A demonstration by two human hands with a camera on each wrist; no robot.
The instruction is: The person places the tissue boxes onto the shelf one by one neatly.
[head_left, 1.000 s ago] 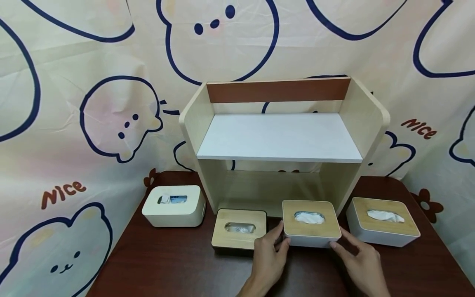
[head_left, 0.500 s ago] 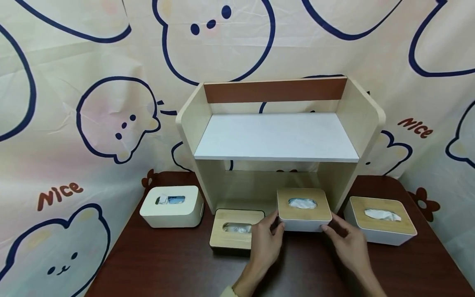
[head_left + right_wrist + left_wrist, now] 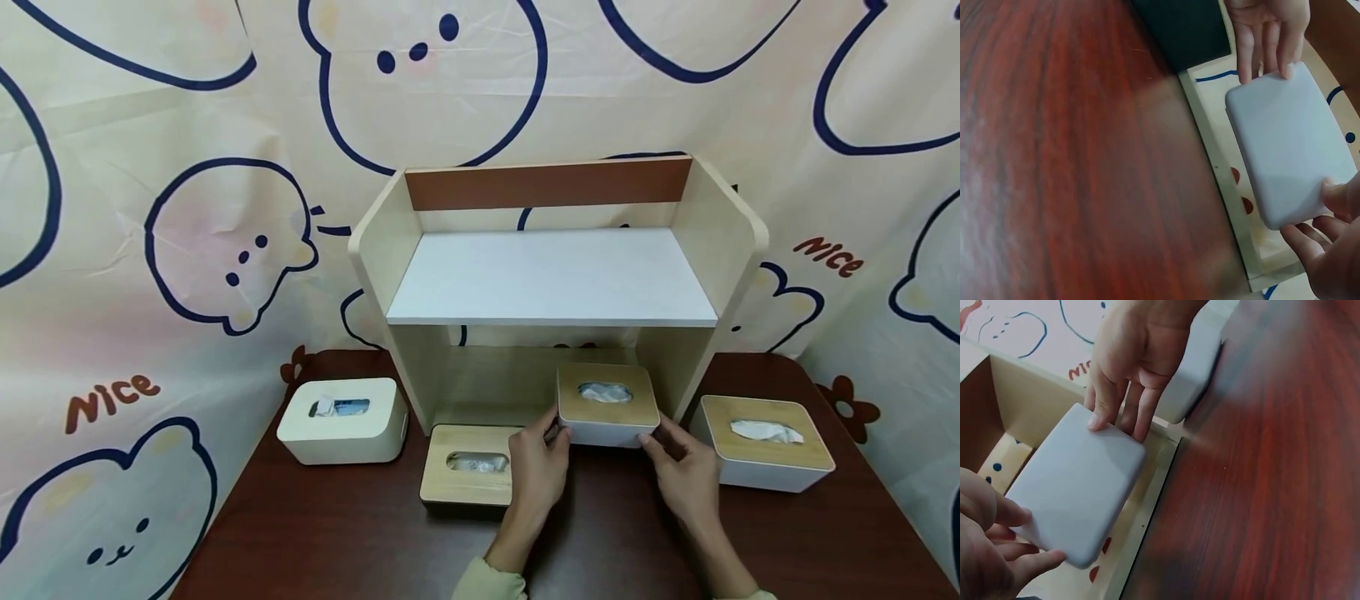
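Both hands hold a white tissue box with a wood-look lid (image 3: 622, 413) at the lower opening of a small shelf unit (image 3: 540, 321). My left hand (image 3: 536, 475) grips its left end, and my right hand (image 3: 684, 479) grips the right end, thumbs towards the front. The box's smooth pale face (image 3: 1079, 481) fills the middle of the left wrist view. In the right wrist view, the held box (image 3: 1291, 147) is at the unit's edge. Whether its underside touches the lower board is hidden.
A low wood-topped tissue box with a dark base (image 3: 465, 479) stands left of the hands. Farther left is an all-white tissue box (image 3: 341, 437). Another wood-lidded white box (image 3: 765, 467) stands close on the right. All rest on the dark brown table (image 3: 360, 550).
Both hands have carried the wood-lidded tissue box away from me, into the shelf unit's lower opening. The view has shifted slightly. The other boxes stay put.
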